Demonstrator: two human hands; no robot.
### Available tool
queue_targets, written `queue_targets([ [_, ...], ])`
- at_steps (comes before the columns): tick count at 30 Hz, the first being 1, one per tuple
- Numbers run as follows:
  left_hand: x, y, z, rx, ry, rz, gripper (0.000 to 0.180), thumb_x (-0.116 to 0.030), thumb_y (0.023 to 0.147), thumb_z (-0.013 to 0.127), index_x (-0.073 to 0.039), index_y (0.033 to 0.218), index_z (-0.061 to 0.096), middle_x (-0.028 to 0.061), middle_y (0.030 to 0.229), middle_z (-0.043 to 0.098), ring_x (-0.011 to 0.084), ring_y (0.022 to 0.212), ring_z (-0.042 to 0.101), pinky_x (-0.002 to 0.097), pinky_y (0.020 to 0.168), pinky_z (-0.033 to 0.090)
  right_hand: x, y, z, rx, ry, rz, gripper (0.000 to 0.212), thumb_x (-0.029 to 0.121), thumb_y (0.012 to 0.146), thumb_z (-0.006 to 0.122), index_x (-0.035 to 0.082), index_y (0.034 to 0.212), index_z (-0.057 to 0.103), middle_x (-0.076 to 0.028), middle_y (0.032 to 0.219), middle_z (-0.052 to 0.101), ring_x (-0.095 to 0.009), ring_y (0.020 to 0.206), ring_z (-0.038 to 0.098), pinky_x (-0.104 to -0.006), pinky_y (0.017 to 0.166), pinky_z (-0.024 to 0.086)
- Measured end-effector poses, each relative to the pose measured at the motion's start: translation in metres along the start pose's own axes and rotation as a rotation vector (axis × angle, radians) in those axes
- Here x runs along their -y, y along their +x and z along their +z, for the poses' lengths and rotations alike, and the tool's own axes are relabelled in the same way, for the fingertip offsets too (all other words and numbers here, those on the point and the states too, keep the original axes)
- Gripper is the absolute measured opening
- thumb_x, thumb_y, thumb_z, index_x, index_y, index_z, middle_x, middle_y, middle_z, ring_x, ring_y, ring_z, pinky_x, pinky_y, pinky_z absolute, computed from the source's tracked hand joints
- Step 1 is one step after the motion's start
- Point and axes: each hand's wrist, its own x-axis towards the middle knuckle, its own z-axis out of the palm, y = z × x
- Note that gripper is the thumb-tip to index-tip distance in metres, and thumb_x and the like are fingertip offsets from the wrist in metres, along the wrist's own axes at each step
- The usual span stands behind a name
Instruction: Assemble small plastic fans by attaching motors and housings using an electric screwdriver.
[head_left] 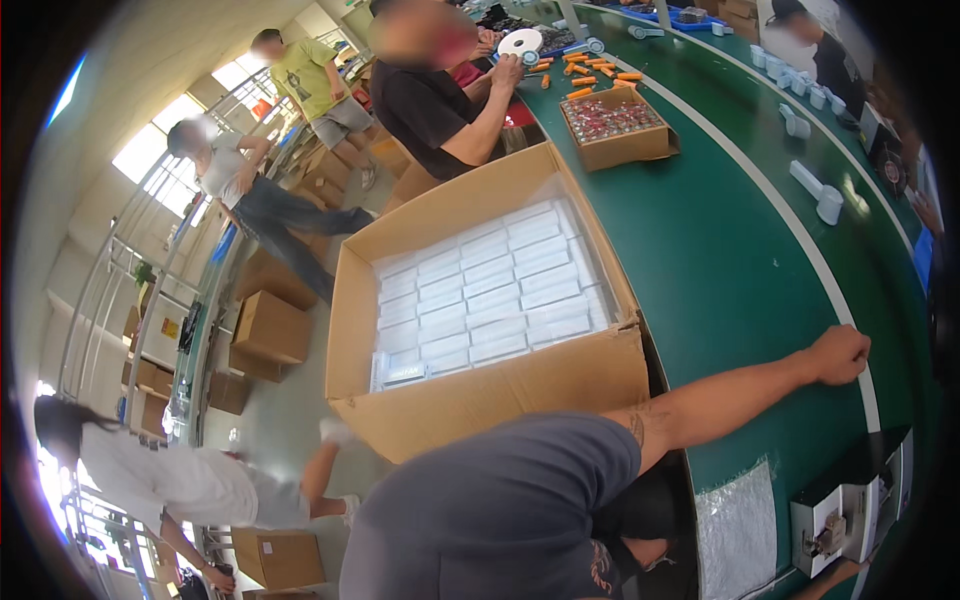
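Observation:
My left arm, in a dark grey sleeve, stretches right across the green worktable (pixel 690 260). At its end my left hand (pixel 840 355) is closed, knuckles up, near the white line. Whatever its fingers may hold is hidden. A strip of bare forearm shows at the lower right edge, apparently my right; that hand's fingers are hidden. Close to it stands a small white-and-metal device (pixel 840 525). A silvery plastic sheet (pixel 738 525) lies flat beside the device. Left of my left arm is a large open carton (pixel 490 405) holding rows of pale, wrapped packs (pixel 470 290).
Farther up the table stand a box of small red-and-metal parts (pixel 615 125), several orange pieces (pixel 583 82) and light-blue handled parts (pixel 822 195). A co-worker in black (pixel 430 110) handles a part there. Other people and brown cartons (pixel 270 328) occupy the left side.

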Motion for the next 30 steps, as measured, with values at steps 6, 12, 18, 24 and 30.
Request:
queue_targets([
  [6,-0.017,-0.028,0.01,0.169,0.055,0.038,0.018,-0.01,0.076,0.056,-0.002,0.064,0.067,0.0251,0.071,0.065,0.0475,0.074,0.064,0.0555,0.076,0.053,0.19,-0.089,0.123,0.017,0.141,0.13,0.052,0.027,0.108,0.042,-0.007,0.147,0.051,-0.021,0.147,0.057,-0.031,0.135,0.055,-0.041,0.118,0.037],
  [12,-0.025,-0.019,-0.012,0.187,0.093,0.076,0.016,-0.009,0.075,0.057,-0.001,0.063,0.064,0.0238,0.068,0.063,0.0461,0.075,0.064,0.0539,0.073,0.052,0.139,-0.072,0.081,-0.139,0.25,0.197,0.051,0.025,0.108,0.042,-0.006,0.147,0.051,-0.021,0.148,0.056,-0.031,0.136,0.054,-0.0412,0.119,0.037],
  [18,-0.057,-0.028,0.026,0.209,-0.22,0.111,0.016,-0.013,0.088,0.057,0.001,0.096,0.058,0.0236,0.094,0.061,0.042,0.091,0.061,0.0497,0.079,0.048,0.003,-0.067,-0.066,-0.198,-0.211,-0.225,0.05,0.022,0.107,0.042,-0.004,0.149,0.051,-0.018,0.152,0.053,-0.03,0.139,0.051,-0.0415,0.122,0.034],
  [24,-0.059,-0.044,-0.014,0.397,-0.165,0.072,0.049,-0.03,0.109,0.042,0.004,0.144,0.048,0.0257,0.14,0.055,0.0401,0.134,0.051,0.0426,0.115,0.038,0.178,-0.098,0.119,-0.201,0.363,0.197,0.043,0.036,0.107,0.054,-0.002,0.117,0.072,-0.005,0.112,0.07,-0.015,0.1,0.061,-0.0316,0.091,0.049],
  [30,-0.076,-0.048,0.008,0.593,-0.104,0.074,0.055,-0.033,0.111,0.035,0.004,0.15,0.044,0.0256,0.154,0.048,0.0395,0.145,0.043,0.0415,0.121,0.032,0.18,-0.118,0.111,-0.324,0.265,0.06,0.05,0.042,0.108,0.049,-0.001,0.115,0.074,-0.004,0.101,0.071,-0.015,0.093,0.061,-0.0337,0.086,0.05],
])
